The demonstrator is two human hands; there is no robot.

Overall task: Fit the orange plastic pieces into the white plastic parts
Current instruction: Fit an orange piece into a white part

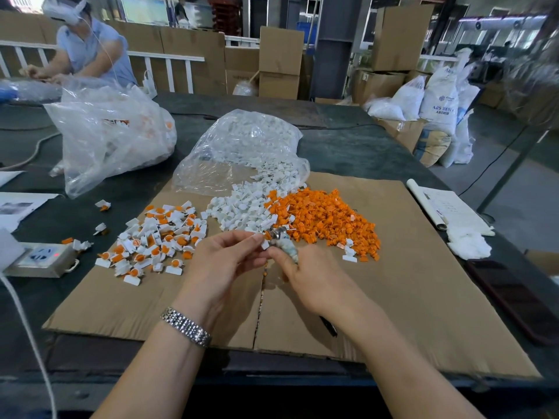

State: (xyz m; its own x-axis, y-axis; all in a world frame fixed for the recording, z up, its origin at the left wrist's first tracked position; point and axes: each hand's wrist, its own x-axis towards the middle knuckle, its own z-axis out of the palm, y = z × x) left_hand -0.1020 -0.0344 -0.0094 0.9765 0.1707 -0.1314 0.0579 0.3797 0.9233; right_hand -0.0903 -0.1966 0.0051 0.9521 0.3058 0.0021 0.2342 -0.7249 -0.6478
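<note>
Over the cardboard point(408, 267) on the table point(348, 146), we are working both hands close together above the centre fold. Our left hand point(223, 261) is pinching a small white part point(265, 244) at its fingertips; our right hand point(305, 276) is curling round a tool point(286, 244) with a wrapped grip and a shiny metal tip, and the tip is touching the part. A speck of orange is showing at the joint, too small to say if it is seated.

Loose stock is lying just ahead: the white parts point(239, 207) are spilling from a clear bag point(242, 146), and the orange pieces point(323, 216) are heaped right beside them, the two heaps touching. Finished ones point(157, 240), white with orange discs, are scattering to the left, well short of a second bag point(112, 137).

Handling, as we are judging it: these are tiny moulded plastics, very light, rigid, smooth and a bit slippery, so we are expecting them to skid or flip under a loose pinch. White parts are looking like a round socket with a flat tab; we are thinking the tab or the socket sides are the place to hold, keeping the opening free. Orange pieces are looking like a disc with a short stem, best taken by the disc edge. Thin tabs could snap under hard pressing. The cardboard is matte and grippy, the bags crinkly and glossy.
</note>
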